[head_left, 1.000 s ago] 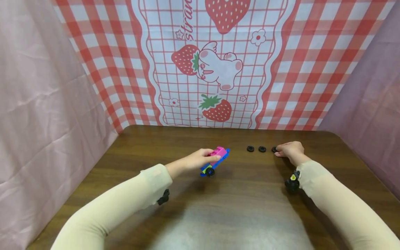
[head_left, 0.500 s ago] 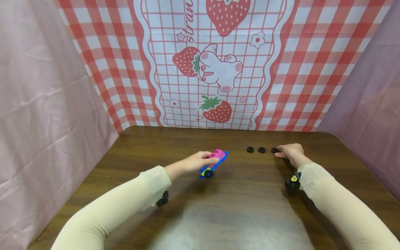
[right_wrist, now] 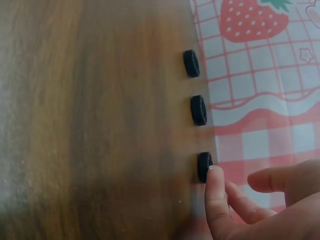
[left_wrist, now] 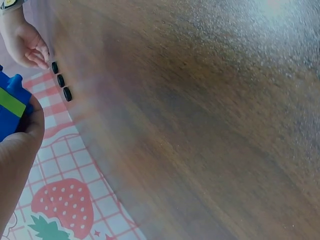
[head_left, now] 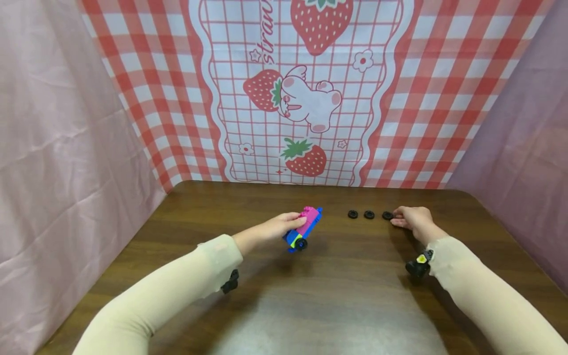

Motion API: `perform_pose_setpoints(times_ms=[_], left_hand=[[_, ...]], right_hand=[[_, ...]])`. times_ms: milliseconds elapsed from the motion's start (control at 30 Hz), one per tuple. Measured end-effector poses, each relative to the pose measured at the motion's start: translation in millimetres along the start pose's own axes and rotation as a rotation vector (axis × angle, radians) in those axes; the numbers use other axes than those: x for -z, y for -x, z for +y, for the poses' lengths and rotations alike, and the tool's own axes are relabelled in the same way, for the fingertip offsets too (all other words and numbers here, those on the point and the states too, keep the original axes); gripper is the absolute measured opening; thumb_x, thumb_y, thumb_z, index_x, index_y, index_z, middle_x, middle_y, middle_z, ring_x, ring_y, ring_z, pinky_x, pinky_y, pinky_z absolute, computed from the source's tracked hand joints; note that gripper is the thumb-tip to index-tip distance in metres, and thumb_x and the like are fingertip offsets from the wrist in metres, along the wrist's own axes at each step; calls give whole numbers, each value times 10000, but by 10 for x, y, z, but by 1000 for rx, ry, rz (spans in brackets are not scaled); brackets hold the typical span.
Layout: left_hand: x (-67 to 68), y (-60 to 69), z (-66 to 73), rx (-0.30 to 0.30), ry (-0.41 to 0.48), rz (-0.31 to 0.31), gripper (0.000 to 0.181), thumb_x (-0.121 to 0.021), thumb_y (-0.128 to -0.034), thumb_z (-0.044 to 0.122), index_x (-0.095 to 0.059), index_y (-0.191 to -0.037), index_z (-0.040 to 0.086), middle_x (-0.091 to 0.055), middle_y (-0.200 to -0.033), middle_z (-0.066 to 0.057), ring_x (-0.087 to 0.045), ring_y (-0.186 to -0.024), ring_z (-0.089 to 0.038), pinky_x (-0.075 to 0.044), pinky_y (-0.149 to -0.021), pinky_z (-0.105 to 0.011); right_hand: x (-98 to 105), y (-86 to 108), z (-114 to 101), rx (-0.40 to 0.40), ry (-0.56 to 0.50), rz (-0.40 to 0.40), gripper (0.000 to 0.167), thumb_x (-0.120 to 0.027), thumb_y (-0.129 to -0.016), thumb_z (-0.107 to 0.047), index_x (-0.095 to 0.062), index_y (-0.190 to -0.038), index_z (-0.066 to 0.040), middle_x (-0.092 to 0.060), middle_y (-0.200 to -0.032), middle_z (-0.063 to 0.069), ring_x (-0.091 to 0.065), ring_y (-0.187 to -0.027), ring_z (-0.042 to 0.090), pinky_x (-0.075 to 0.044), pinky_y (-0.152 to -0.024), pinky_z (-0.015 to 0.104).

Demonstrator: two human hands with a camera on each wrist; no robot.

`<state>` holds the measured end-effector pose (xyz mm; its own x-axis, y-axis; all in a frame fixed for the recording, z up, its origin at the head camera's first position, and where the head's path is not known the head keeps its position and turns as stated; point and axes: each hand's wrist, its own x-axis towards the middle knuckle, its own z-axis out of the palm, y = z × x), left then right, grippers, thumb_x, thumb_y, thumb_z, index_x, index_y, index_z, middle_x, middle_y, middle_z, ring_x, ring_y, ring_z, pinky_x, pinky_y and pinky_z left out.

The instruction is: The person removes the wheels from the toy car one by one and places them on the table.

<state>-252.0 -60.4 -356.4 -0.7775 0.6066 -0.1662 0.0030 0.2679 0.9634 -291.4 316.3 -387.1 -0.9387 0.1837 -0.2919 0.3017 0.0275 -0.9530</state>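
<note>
My left hand (head_left: 275, 228) grips a toy car of building blocks (head_left: 309, 220), held tilted above the table. The car has a pink upper part, a blue base, a lime green piece and a black wheel (head_left: 301, 244) on the near end. Its blue end with the green strip (left_wrist: 12, 102) shows in the left wrist view. At the right, my right hand (head_left: 412, 219) is beside the rightmost black tyre (right_wrist: 204, 167). One fingertip overlaps that tyre's edge in the right wrist view; contact is hard to tell. The thumb stands apart from the fingers.
Two more black tyres, a middle one (right_wrist: 198, 110) and a left one (right_wrist: 191, 63), lie in the same row near the table's back. A strawberry-print cloth (head_left: 306, 160) hangs behind the brown wooden table (head_left: 337, 286). Pink curtains (head_left: 66, 148) flank both sides.
My left hand has turned the toy car slightly, so its pink and blue faces show differently. My right hand's fingers have shifted slightly off the rightmost tyre. The tyres stay in their row.
</note>
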Motion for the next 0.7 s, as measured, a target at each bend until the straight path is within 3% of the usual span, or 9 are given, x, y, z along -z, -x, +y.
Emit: perform_pose_setpoints(times_ms=[167,367,500,600,700], left_hand=[[-20,11,3,-22,8,13,426,-350,-1056,227,-444,-1291,-115,-530,-792,18,-539,-694,-54,-471,-657,-195],[-50,14,-5,-26,2,16,426,-351,-1059,235,-457,-1276,-116,-529,-770,25,-544,-676,-50,-473,-650,-195],[-58,3,9,-32,-18,16,433,-346,-1060,240,-456,-1283,-114,-537,-785,17,-548,-685,-55,-480,-655,-199],[-59,-15,26,-43,-29,28,434,-345,-1060,243,-462,-1272,-117,-541,-788,13,-548,-685,-57,-482,-653,-197],[-59,-32,38,-37,-47,43,439,-351,-1061,259,-475,-1258,-113,-542,-772,7,-550,-670,-60,-484,-637,-199]], right_hand=[[5,47,-17,27,-51,-50,167,-451,-966,-55,-560,-1053,38,-632,-718,4,-678,-592,66,-562,-660,194],[-3,104,-57,26,-69,-101,188,-447,-978,-63,-604,-875,-48,-643,-696,-2,-686,-611,84,-565,-665,202],[-20,152,-94,34,-52,-117,173,-448,-988,-80,-570,-1049,26,-639,-722,-8,-690,-644,82,-566,-690,209],[-51,192,-127,45,-56,-133,280,-446,-997,-93,-495,-1209,82,-632,-757,-6,-688,-663,78,-566,-702,210],[-95,229,-156,55,-73,-158,322,-448,-1001,-94,-462,-1254,104,-626,-766,-2,-686,-675,81,-567,-703,214]])
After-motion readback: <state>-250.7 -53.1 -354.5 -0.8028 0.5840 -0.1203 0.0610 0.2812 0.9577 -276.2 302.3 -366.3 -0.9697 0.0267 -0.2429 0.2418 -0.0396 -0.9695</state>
